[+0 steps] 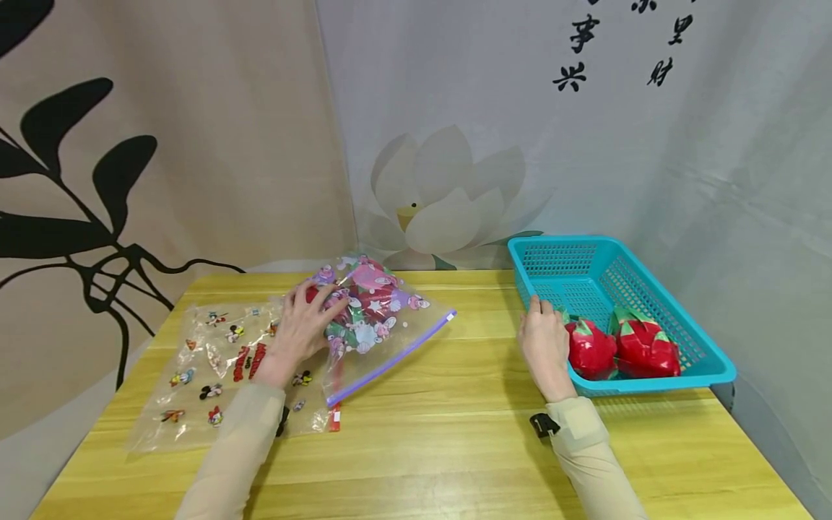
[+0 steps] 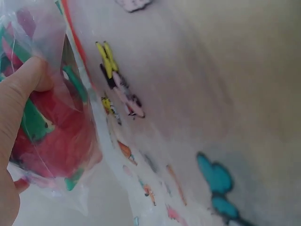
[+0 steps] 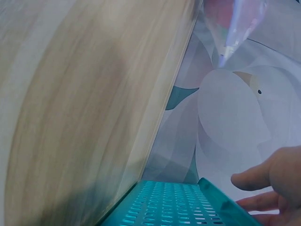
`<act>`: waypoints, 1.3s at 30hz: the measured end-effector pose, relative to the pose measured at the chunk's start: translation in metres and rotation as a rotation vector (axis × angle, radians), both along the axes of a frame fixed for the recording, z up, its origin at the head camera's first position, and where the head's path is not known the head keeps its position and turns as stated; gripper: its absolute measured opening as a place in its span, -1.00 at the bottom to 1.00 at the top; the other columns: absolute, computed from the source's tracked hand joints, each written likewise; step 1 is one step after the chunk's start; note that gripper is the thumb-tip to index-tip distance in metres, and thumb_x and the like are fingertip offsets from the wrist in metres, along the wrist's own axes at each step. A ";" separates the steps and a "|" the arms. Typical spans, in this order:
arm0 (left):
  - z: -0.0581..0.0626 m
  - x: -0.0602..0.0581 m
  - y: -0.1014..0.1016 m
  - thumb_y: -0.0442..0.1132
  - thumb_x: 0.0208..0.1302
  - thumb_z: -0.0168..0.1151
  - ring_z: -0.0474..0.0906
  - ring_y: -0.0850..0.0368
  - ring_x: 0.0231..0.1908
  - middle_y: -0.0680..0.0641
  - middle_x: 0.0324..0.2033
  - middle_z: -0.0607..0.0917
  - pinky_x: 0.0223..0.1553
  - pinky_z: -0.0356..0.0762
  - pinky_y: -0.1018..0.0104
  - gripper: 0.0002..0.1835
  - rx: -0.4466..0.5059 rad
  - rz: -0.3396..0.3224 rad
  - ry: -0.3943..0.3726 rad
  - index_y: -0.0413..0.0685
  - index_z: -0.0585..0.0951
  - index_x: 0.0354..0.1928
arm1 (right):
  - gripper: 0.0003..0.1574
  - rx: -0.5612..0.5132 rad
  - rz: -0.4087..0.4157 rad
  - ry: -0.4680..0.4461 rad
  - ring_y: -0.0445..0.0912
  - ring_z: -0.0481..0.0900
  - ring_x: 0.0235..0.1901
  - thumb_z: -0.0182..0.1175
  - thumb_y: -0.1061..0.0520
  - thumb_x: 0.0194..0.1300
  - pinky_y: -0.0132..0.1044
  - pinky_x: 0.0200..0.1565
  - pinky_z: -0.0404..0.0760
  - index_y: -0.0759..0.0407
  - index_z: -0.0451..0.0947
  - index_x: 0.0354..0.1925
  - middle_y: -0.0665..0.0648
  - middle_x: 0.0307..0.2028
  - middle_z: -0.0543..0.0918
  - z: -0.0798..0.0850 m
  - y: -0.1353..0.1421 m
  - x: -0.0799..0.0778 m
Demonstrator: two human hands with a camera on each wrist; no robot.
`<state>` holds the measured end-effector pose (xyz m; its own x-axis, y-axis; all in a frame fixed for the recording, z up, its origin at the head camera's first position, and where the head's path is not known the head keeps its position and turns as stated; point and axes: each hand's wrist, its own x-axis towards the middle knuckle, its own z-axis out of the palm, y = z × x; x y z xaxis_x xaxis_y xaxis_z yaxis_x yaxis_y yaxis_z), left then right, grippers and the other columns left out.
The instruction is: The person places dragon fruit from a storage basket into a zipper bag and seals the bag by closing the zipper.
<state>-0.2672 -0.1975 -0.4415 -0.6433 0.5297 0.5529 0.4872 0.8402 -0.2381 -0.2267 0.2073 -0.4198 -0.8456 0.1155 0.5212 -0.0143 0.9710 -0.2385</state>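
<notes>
In the head view my left hand (image 1: 300,325) grips a clear zip bag (image 1: 383,347) printed with pink and purple cartoon figures and edged with a purple slider. Red dragon fruits with green tips (image 2: 56,127) show through its plastic, the thumb lying over one in the left wrist view. My right hand (image 1: 544,343) is at the left rim of a turquoise basket (image 1: 656,278), holding nothing. Its thumb and fingers (image 3: 254,178) appear loosely bent just above that rim in the right wrist view. Two more red dragon fruits (image 1: 591,350) sit in the basket's near part.
Another clear bag (image 1: 195,361), printed with small cartoon figures and red lettering, lies flat under my left forearm. Both bags and the basket are on a wooden table (image 1: 442,448). Behind it hangs a curtain (image 1: 455,87) with a lotus and black characters.
</notes>
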 end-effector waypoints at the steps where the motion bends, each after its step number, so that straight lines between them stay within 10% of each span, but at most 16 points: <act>1: 0.001 0.001 -0.001 0.01 -0.62 0.70 0.26 -0.40 0.21 -0.17 0.23 0.38 0.08 0.40 -0.38 0.08 0.008 0.000 0.009 0.21 0.39 0.18 | -0.47 -0.001 0.000 0.002 0.34 0.57 -0.17 0.15 0.19 0.30 0.13 -0.27 0.65 0.49 0.40 0.15 0.46 0.01 0.56 0.000 0.000 0.000; 22: 0.013 0.020 -0.074 -0.11 -0.68 0.72 0.25 -0.50 0.13 -0.23 0.17 0.39 -0.09 0.35 -0.48 0.06 0.165 0.180 0.045 0.12 0.39 0.12 | -0.47 0.016 0.001 0.005 0.35 0.57 -0.21 0.14 0.19 0.30 0.14 -0.29 0.65 0.51 0.39 0.14 0.47 -0.01 0.57 -0.001 0.001 -0.001; 39: 0.008 0.031 -0.110 -0.22 -0.33 0.63 0.04 -0.75 0.15 -0.45 0.24 0.24 -0.11 0.05 -0.75 -0.08 0.312 0.522 -0.199 -0.03 0.28 0.15 | -0.46 0.021 -0.003 0.003 0.34 0.57 -0.21 0.16 0.20 0.28 0.13 -0.30 0.65 0.50 0.39 0.15 0.46 -0.01 0.57 -0.002 -0.001 0.000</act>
